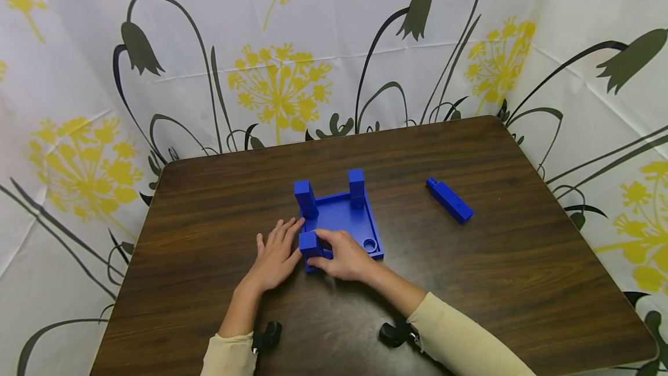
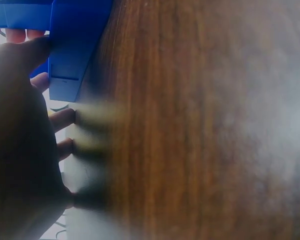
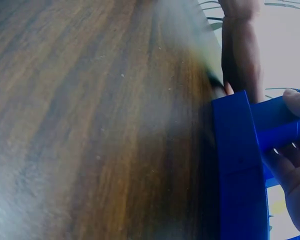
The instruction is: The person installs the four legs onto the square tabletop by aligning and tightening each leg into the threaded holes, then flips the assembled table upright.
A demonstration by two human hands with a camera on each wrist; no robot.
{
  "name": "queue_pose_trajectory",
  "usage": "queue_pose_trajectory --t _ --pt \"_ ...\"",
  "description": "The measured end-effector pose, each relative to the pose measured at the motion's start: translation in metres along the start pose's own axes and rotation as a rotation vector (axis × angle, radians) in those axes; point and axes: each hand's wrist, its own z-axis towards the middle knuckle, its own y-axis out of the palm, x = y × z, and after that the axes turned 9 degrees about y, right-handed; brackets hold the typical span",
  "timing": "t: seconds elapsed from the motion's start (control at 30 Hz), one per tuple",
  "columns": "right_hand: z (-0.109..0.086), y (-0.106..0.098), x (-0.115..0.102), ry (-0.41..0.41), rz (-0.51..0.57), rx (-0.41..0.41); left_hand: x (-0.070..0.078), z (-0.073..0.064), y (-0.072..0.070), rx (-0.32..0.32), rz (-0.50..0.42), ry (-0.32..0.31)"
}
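Observation:
A shallow blue square tray-like base (image 1: 341, 220) with a raised rim lies on the table. Upright at its far corners stand two square blue legs, a left one (image 1: 305, 197) and a right one (image 1: 356, 184). My right hand (image 1: 345, 257) grips a third blue leg (image 1: 309, 242) at the near left corner, thumb on one side and fingers on the other. The near right corner shows a round socket (image 1: 369, 245). My left hand (image 1: 275, 259) lies with fairly straight, spread fingers against the base's left side; in the left wrist view its thumb reaches the blue wall (image 2: 72, 55).
A loose blue leg (image 1: 450, 201) with a narrow round end lies on the table to the right of the base. The brown wood-grain table (image 1: 522, 283) has a white curtain (image 1: 323, 33) with flower prints behind it.

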Motion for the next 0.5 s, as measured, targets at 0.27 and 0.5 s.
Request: queue_pose_trajectory --t 0.27,0.5 --pt "-0.004 0.005 -0.001 -0.013 -0.006 0.044 0.011 -0.001 -0.008 0.005 0.004 0.005" --pt "-0.007 0.012 0.0 -0.054 -0.025 0.124 0.015 -0.001 -0.012 -0.021 0.007 -0.006"
